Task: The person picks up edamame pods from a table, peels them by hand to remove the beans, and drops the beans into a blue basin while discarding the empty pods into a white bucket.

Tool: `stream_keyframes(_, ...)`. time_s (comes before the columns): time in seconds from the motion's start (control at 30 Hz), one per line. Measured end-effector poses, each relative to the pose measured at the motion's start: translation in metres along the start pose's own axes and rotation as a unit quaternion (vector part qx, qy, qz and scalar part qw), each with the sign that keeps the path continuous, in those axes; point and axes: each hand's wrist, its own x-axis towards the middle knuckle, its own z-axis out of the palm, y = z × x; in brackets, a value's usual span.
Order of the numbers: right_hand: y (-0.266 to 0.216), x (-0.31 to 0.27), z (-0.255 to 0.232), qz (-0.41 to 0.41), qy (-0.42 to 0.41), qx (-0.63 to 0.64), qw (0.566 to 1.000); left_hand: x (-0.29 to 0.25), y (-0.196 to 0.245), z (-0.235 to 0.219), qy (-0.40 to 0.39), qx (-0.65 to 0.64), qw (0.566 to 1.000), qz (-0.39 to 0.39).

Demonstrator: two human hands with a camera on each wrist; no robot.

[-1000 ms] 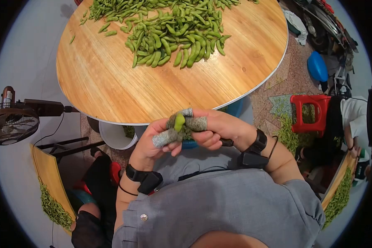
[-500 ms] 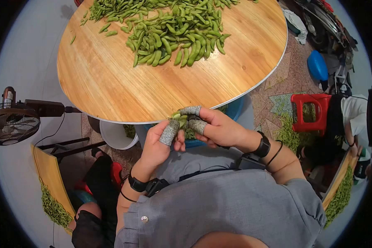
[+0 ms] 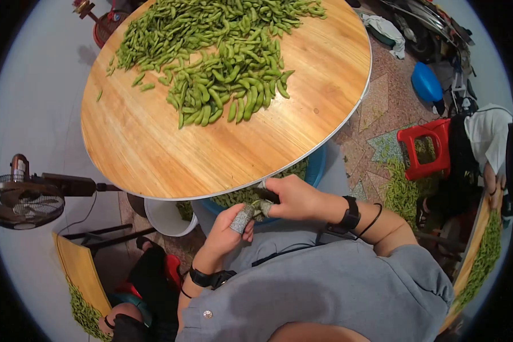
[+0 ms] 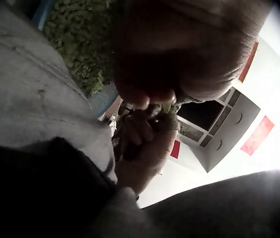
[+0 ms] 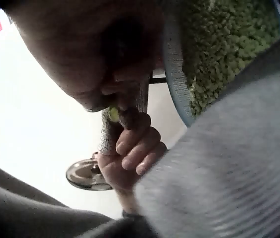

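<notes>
In front of the lap, both hands meet below the table edge, thumbs and fingers wrapped in grey knitted cloth. My left hand pinches a green edamame pod between wrapped thumb and finger, its other fingers curled. From the right, my right hand comes against the same pod with its fingertips, thumb and index bent around it. A dark shape lies in the right palm, mostly hidden by the fingers. Under the hands stands a blue basin holding shelled green beans.
A large heap of edamame pods lies on the round wooden table. A white bucket stands at left below it, near a fan. A red stool and a seated person are at right.
A dark handle showed under the right hand one second ago; now it is hidden. The hands have closed in on the pod and the right hand has turned. The head view has shifted.
</notes>
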Motion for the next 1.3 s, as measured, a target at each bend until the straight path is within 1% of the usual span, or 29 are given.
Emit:
stream_keyframes(0.07, 0.013, -0.003, 0.006, -0.043, 0.019, -0.069, 0.996, 0.0, -0.006, -0.005, 0.036, 0.078, 0.996, -0.004)
stream_keyframes(0.1, 0.013, -0.003, 0.007, -0.084, 0.032, -0.14, 0.986, -0.001, -0.005, -0.007, 0.086, 0.264, 0.959, 0.062)
stream_keyframes(0.13, 0.012, -0.005, 0.007, -0.085, 0.032, -0.14, 0.986, 0.0, -0.005, -0.008, 0.133, 0.436, 0.881, 0.126)
stream_keyframes(0.23, 0.001, -0.01, 0.006, -0.073, 0.085, -0.202, 0.973, 0.001, -0.005, -0.006, 0.178, 0.434, 0.873, 0.132)
stream_keyframes(0.3, -0.005, -0.005, 0.009, -0.161, 0.128, -0.112, 0.972, 0.0, -0.004, -0.004, 0.184, 0.441, 0.869, 0.13)
stream_keyframes(0.33, -0.005, -0.002, 0.014, -0.162, 0.128, -0.113, 0.972, 0.001, -0.003, -0.002, 0.163, 0.404, 0.883, 0.176)
stream_keyframes(0.37, -0.004, 0.003, 0.02, -0.131, 0.117, -0.019, 0.984, 0.001, -0.001, 0.0, 0.14, 0.366, 0.893, 0.222)
stream_keyframes(0.4, -0.008, 0.006, 0.021, -0.099, 0.105, 0.075, 0.987, 0.0, 0.003, 0.001, 0.141, 0.366, 0.892, 0.223)
stream_keyframes(0.43, -0.017, 0.003, 0.011, 0.001, 0.006, 0.204, 0.979, -0.001, 0.006, 0.002, 0.12, 0.318, 0.919, 0.198)
stream_keyframes(0.47, -0.016, 0.006, 0.009, 0.0, 0.004, 0.204, 0.979, -0.002, 0.01, 0.004, 0.099, 0.268, 0.943, 0.171)
stream_keyframes(0.5, -0.015, 0.007, 0.009, 0.042, -0.053, 0.305, 0.95, -0.004, 0.014, 0.008, 0.099, 0.268, 0.943, 0.17)
stream_keyframes(0.53, -0.013, 0.008, 0.01, 0.083, -0.109, 0.4, 0.906, -0.006, 0.018, 0.013, 0.077, 0.166, 0.974, 0.134)
stream_keyframes(0.57, -0.009, 0.008, 0.013, 0.084, -0.109, 0.401, 0.906, -0.007, 0.02, 0.016, 0.053, 0.061, 0.992, 0.098)
stream_keyframes(0.6, -0.003, 0.008, 0.015, 0.102, -0.137, 0.491, 0.854, -0.004, 0.016, 0.012, 0.053, 0.06, 0.992, 0.098)
stream_keyframes(0.63, 0.001, 0.008, 0.016, 0.12, -0.163, 0.575, 0.793, 0.0, 0.01, 0.005, 0.005, -0.077, 0.994, 0.08)
stream_keyframes(0.67, 0.002, 0.007, 0.016, 0.12, -0.164, 0.573, 0.794, 0.002, 0.006, 0.0, -0.043, -0.213, 0.974, 0.061)
stream_keyframes(0.73, 0.004, 0.005, 0.015, 0.097, -0.115, 0.452, 0.879, -0.002, 0.006, -0.003, 0.006, -0.178, 0.982, 0.07)
stream_keyframes(0.77, 0.009, 0.003, 0.015, 0.098, -0.118, 0.451, 0.879, -0.005, 0.005, -0.004, 0.055, -0.141, 0.985, 0.076)
stream_keyframes(0.8, 0.014, 0.0, 0.013, -0.002, -0.031, 0.18, 0.983, -0.009, 0.005, -0.007, 0.057, -0.144, 0.985, 0.077)
stream_keyframes(0.83, 0.016, -0.001, 0.01, -0.102, 0.059, -0.109, 0.987, -0.015, 0.006, -0.012, 0.128, -0.032, 0.985, 0.107)
stream_keyframes(0.87, 0.016, -0.004, 0.005, -0.103, 0.058, -0.11, 0.987, -0.022, 0.006, -0.019, 0.195, 0.08, 0.968, 0.134)
stream_keyframes(0.93, -0.002, -0.006, -0.011, -0.033, 0.054, -0.19, 0.98, -0.04, 0.002, -0.043, 0.277, 0.109, 0.942, 0.153)
stream_keyframes(1.0, -0.01, -0.001, -0.017, -0.037, 0.057, -0.207, 0.976, -0.057, 0.008, -0.053, 0.4, 0.121, 0.9, 0.122)
stream_keyframes(1.1, -0.034, 0.037, -0.041, -0.066, 0.131, -0.192, 0.97, -0.079, -0.014, -0.105, 0.448, 0.34, 0.801, 0.206)
stream_keyframes(1.13, -0.033, 0.053, -0.043, -0.086, 0.171, -0.2, 0.961, -0.085, -0.013, -0.11, 0.45, 0.339, 0.8, 0.206)
stream_keyframes(1.2, -0.029, 0.086, -0.044, -0.13, 0.26, -0.224, 0.93, -0.095, -0.006, -0.114, 0.534, 0.577, 0.614, 0.07)
stream_keyframes(1.23, -0.021, 0.104, -0.044, -0.132, 0.26, -0.224, 0.93, -0.095, 0.002, -0.108, 0.551, 0.597, 0.583, 0.033)
stream_keyframes(1.27, -0.011, 0.121, -0.042, -0.111, 0.249, -0.275, 0.922, -0.091, 0.006, -0.103, 0.552, 0.596, 0.582, 0.033)
stream_keyframes(1.3, -0.009, 0.129, -0.042, -0.088, 0.237, -0.324, 0.912, -0.086, 0.009, -0.098, 0.548, 0.508, 0.654, 0.114)
